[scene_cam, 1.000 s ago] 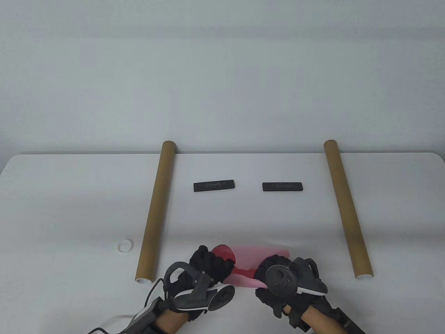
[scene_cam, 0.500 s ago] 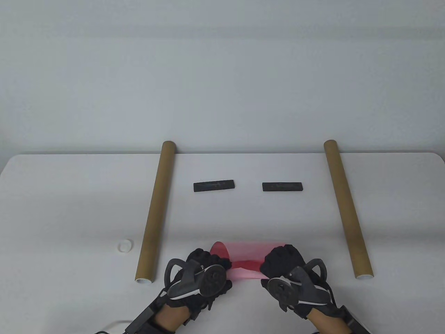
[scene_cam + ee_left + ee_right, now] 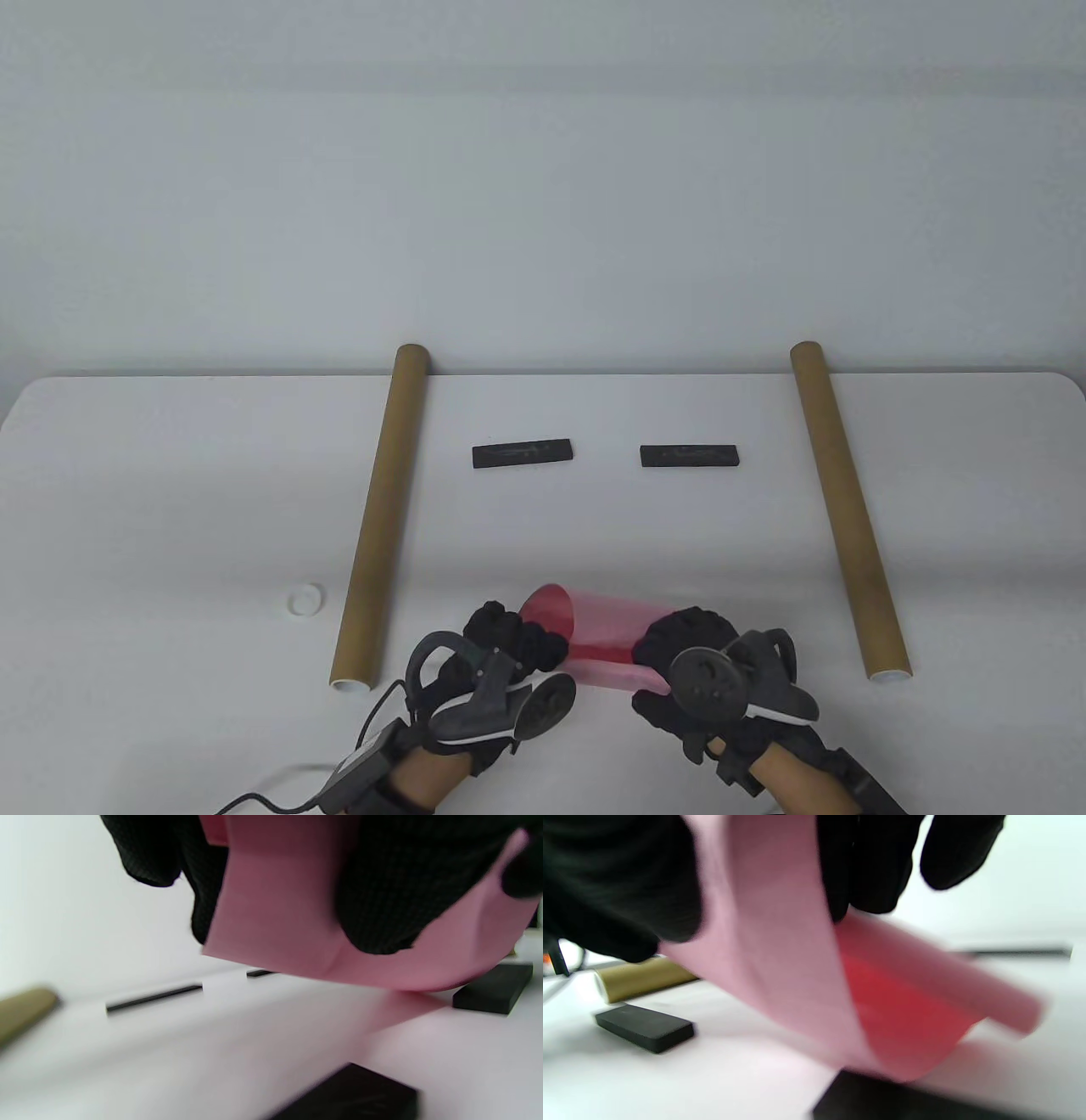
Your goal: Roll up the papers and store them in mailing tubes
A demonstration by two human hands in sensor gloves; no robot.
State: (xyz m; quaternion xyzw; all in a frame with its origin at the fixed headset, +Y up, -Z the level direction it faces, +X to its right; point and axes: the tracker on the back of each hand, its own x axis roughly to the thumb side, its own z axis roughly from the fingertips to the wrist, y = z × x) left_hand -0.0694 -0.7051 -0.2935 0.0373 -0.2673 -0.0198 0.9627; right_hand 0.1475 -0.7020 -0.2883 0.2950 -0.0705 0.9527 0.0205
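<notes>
A pink paper [image 3: 607,641], curled into a loose wide roll, is held just above the table's near edge. My left hand [image 3: 517,632] grips its left open end and my right hand [image 3: 679,632] grips its right end. In the left wrist view my fingers [image 3: 382,899] press on the pink sheet [image 3: 275,921]. In the right wrist view the sheet [image 3: 780,984] curls under my fingers [image 3: 865,870], with its red inner side showing. Two brown mailing tubes lie lengthwise, one at the left [image 3: 377,518] and one at the right [image 3: 848,509].
Two flat black bars [image 3: 522,453] [image 3: 689,456] lie side by side mid-table between the tubes. A white round cap [image 3: 305,598] sits left of the left tube. A cable [image 3: 271,785] trails from my left wrist at the near edge.
Both hands have turned at the wrists while gripping the paper. The roll has tilted, and its left open end has moved a little up and away.
</notes>
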